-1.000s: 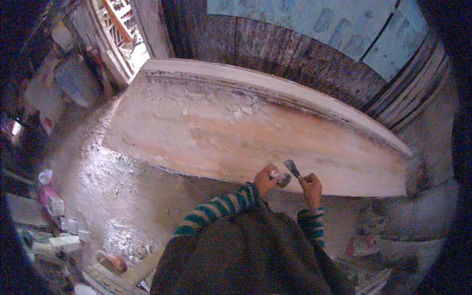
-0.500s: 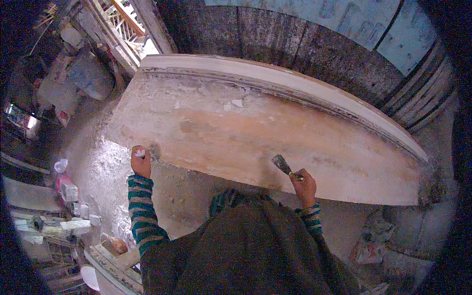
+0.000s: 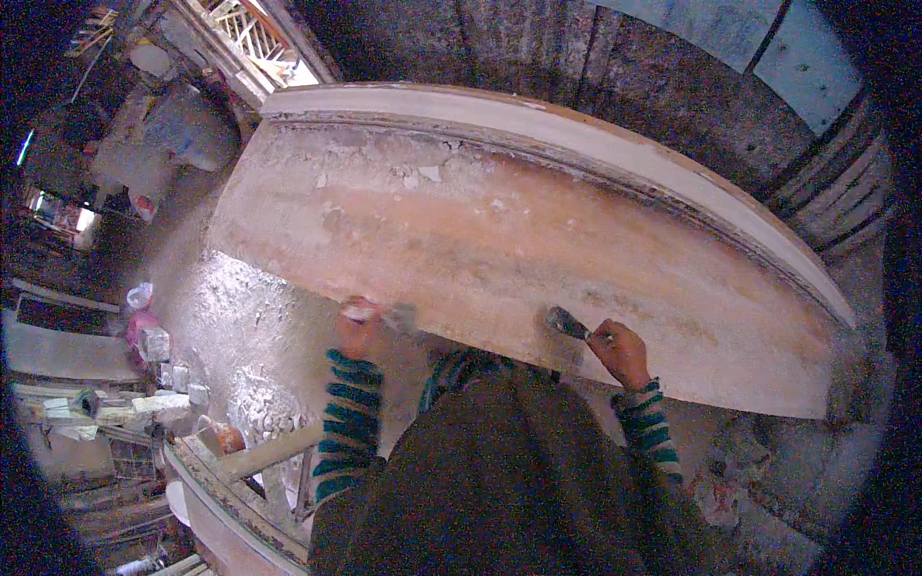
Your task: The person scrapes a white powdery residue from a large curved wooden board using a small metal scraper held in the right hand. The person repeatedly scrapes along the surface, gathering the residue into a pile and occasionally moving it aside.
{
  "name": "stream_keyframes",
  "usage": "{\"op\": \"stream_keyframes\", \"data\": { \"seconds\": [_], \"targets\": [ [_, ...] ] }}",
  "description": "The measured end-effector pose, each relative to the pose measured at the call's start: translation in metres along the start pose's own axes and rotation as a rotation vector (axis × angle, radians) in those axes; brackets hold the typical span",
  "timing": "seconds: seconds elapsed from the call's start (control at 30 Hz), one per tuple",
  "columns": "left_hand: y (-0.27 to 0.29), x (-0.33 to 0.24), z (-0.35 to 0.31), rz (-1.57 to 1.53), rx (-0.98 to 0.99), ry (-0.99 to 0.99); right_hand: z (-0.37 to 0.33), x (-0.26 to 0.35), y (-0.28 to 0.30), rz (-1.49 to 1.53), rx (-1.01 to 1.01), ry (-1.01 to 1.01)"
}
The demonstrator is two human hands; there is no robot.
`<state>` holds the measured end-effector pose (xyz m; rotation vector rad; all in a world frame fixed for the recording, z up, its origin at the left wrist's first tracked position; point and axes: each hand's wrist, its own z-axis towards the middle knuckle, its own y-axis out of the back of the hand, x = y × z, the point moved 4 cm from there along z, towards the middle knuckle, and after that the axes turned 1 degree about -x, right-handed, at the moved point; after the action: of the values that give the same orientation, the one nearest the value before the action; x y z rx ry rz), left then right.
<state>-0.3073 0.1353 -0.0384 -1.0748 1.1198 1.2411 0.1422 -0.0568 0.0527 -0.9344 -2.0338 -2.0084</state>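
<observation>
My right hand (image 3: 622, 351) is closed around the handle of a putty knife (image 3: 568, 324). Its dark, smeared blade points up and left, over the near part of a large dusty board (image 3: 615, 250) with one curved side. Motion smears my left hand (image 3: 357, 326), which is closed at the board's near edge, left of the middle. Something pale shows at its fingers, and a blurred grey patch lies just to its right; I cannot make out what it holds. White flakes (image 3: 429, 174) lie toward the board's far side, below its raised pale rim (image 3: 461, 108).
White-dusted floor (image 3: 252, 293) shows left of the board. A curved wooden frame (image 3: 226, 504) stands at the lower left, near white blocks (image 3: 154, 343) and a pink bag (image 3: 140, 322). Dark panels (image 3: 538, 58) stand behind the board, and a doorway (image 3: 264, 43) opens at the far left.
My left hand has moved right along the board's near edge. My right hand and the putty knife have shifted slightly right and the blade is turned flatter. The view has shifted a little.
</observation>
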Motion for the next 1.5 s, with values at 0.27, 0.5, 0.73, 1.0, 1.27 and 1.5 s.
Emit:
{"op": "stream_keyframes", "data": {
  "seconds": [0.27,0.5,0.73,1.0,1.27,1.5],
  "targets": [
    [0.121,-0.104,0.009,0.354,-0.511,-0.206,-0.018,0.0,-0.028,0.006,0.213,0.169],
    [0.054,-0.074,-0.041,0.017,-0.426,0.036,0.042,0.132,-0.11,0.025,0.386,0.211],
    [-0.109,-0.061,-0.057,0.408,0.281,0.083,0.083,0.154,-0.028,0.235,-0.028,0.25],
    [-0.285,-0.036,-0.083,0.164,0.713,0.189,-0.023,-0.029,0.036,0.245,-0.401,-0.327],
    [-0.061,0.014,0.086,0.17,0.236,0.047,-0.112,-0.075,0.027,0.234,-0.455,-0.548],
    [-0.119,-0.042,0.122,0.191,0.212,-0.102,-0.105,-0.045,0.045,0.348,-0.452,-0.609]
  ]
}}
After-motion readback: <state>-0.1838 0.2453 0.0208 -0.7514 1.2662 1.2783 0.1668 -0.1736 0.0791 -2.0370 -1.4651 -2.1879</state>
